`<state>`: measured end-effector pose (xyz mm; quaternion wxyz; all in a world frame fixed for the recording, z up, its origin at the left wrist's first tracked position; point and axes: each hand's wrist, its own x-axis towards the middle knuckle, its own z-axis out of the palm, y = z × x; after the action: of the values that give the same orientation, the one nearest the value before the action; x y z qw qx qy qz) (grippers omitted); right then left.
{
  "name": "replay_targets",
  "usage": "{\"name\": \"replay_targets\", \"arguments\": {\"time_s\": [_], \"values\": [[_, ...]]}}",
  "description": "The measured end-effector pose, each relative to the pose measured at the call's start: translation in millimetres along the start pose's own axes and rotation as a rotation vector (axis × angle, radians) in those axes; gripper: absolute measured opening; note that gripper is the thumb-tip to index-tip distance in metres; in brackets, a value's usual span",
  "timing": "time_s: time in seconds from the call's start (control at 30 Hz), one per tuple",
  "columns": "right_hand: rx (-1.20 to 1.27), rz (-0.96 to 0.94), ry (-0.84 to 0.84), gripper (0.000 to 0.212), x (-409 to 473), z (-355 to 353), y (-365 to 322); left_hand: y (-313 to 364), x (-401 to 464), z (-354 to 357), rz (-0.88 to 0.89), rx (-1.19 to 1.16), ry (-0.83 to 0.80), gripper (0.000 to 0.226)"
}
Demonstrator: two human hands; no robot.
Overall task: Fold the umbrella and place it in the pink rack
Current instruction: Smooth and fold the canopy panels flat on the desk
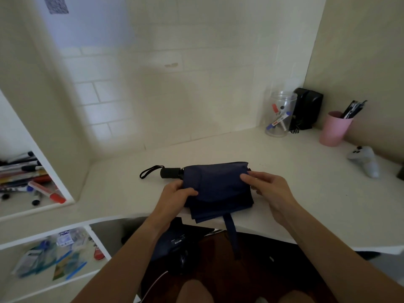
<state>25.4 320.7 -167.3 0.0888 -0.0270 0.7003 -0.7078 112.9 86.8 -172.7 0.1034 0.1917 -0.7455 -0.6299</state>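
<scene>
A collapsed navy umbrella (218, 184) lies across the front of the white desk (284, 171), its black handle (170, 172) and wrist loop pointing left. Its fabric is gathered into flat folds, and a navy closing strap (231, 232) hangs over the desk edge. My left hand (177, 193) pinches the fabric near the handle end. My right hand (266, 189) holds the fabric at the umbrella's right end, thumb on top. No pink rack is in view; the only pink thing is a cup (334, 129) with pens at the back right.
A clear jar (279, 114) of markers and a black box (308, 108) stand at the back right. A white game controller (365, 160) lies at the right. Shelves on the left (32, 182) hold markers and packets. A dark bag (175, 243) sits under the desk.
</scene>
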Motion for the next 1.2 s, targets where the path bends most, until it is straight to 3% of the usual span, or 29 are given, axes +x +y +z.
{"name": "replay_targets", "arguments": {"time_s": [0.1,0.23,0.3,0.4,0.47,0.57,0.67,0.73,0.83,1.0,1.07,1.2], "values": [[-0.115,0.014,0.018,0.022,-5.7,-1.1,0.9,3.3,-2.0,1.9,-0.009,-0.071,-0.003,0.01],[-0.197,0.156,-0.02,0.032,-8.8,1.3,1.7,-0.5,-3.2,3.4,0.011,-0.003,0.012,0.026],[-0.117,0.239,-0.028,0.034,-8.4,0.5,-1.1,-2.8,-2.3,2.3,0.016,0.033,0.033,0.02],[0.202,0.28,-0.011,0.022,-10.9,-2.5,-3.5,-3.7,-5.2,1.0,0.031,0.036,-0.009,0.013],[0.284,0.247,-0.025,0.019,-15.5,-1.2,-2.1,-5.5,-7.5,1.2,0.055,0.066,-0.023,0.014],[0.092,0.121,-0.087,0.033,-19.1,4.1,5.4,-7.2,-7.6,-1.2,0.063,0.023,-0.047,0.017],[-0.034,0.094,-0.11,0.038,-19.7,5.5,6.8,-2.9,-7.0,-5.8,0.026,-0.032,-0.111,0.047],[-0.065,0.066,-0.064,0.03,-19.9,5.4,6.8,-1.0,-7.5,-5.4,0.016,-0.07,-0.099,0.058],[-0.094,0.015,0.034,0.025,-20.5,6.3,9.0,1.9,-7.9,0.8,0.052,-0.15,-0.019,0.047],[-0.138,-0.074,-0.037,0.01,-22.0,0.1,16.7,1.3,2.6,6.0,0.113,-0.087,0.098,0.055],[-0.182,-0.095,-0.069,0.004,-21.1,-4.9,18.2,0.7,3.8,3.3,0.132,-0.078,0.035,0.056],[-0.163,-0.076,-0.131,0.017,-19.4,-11.8,13.8,-3.2,4.8,-6.8,0.146,-0.034,-0.139,0.078]]}}
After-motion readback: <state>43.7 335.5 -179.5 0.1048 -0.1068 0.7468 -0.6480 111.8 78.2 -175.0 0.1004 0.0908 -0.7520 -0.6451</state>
